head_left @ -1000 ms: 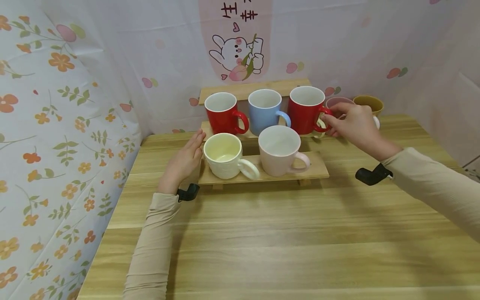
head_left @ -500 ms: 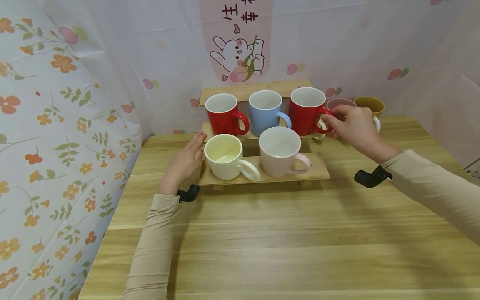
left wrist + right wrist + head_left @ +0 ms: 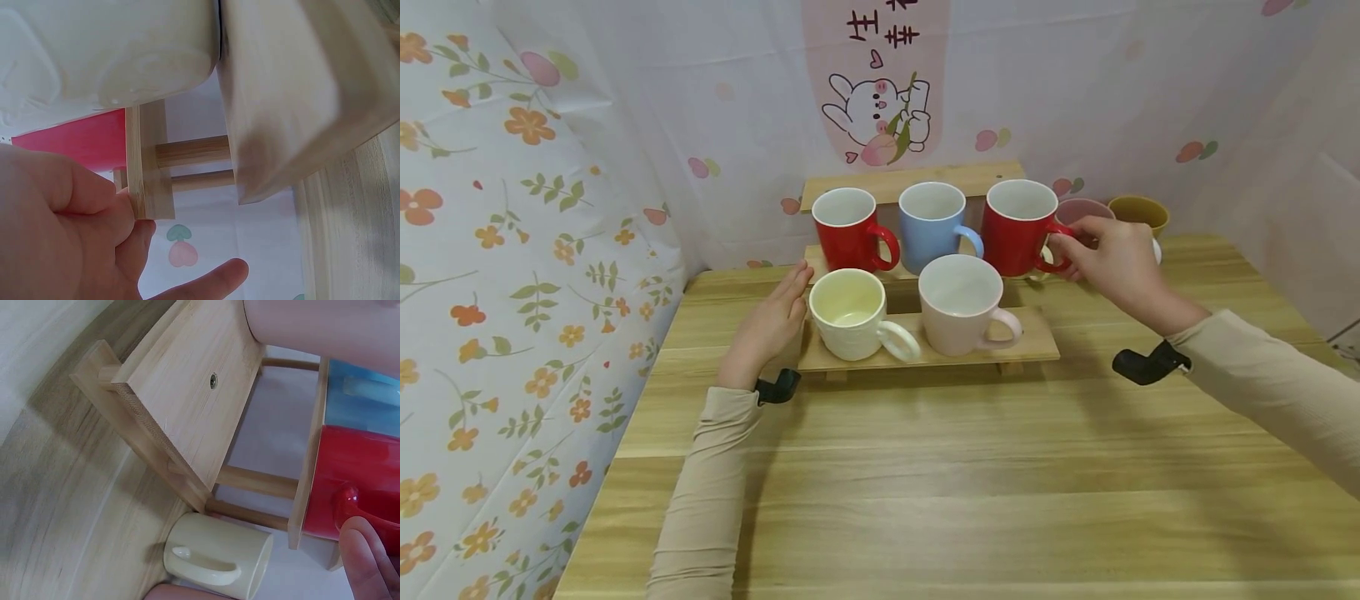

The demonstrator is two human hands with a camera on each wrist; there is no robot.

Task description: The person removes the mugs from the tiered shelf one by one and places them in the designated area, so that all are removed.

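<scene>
My right hand (image 3: 1116, 258) pinches the handle of the right-hand red mug (image 3: 1017, 233), upright on the middle shelf of a wooden rack (image 3: 1037, 333). The right wrist view shows fingertips (image 3: 365, 550) at that handle. A blue mug (image 3: 928, 233) and another red mug (image 3: 847, 242) stand to its left. On the front shelf are a pale yellow embossed mug (image 3: 842, 333) and a light pink mug (image 3: 958, 312), handles to the right. My left hand (image 3: 763, 333) rests against the rack's left end, fingers extended; up close, it touches the end of a shelf board (image 3: 150, 200).
Right of the rack, a cream mug (image 3: 212, 550) stands on the wooden table (image 3: 925, 483). A dusky pink mug (image 3: 1078, 208) and a mustard mug (image 3: 1142, 212) are behind my right hand. The rack's top shelf (image 3: 880, 183) reaches close to the patterned backdrop (image 3: 1037, 83).
My right hand has shifted slightly to the right and toward me with the red mug, widening its gap from the blue mug. The left hand and other mugs keep their places.
</scene>
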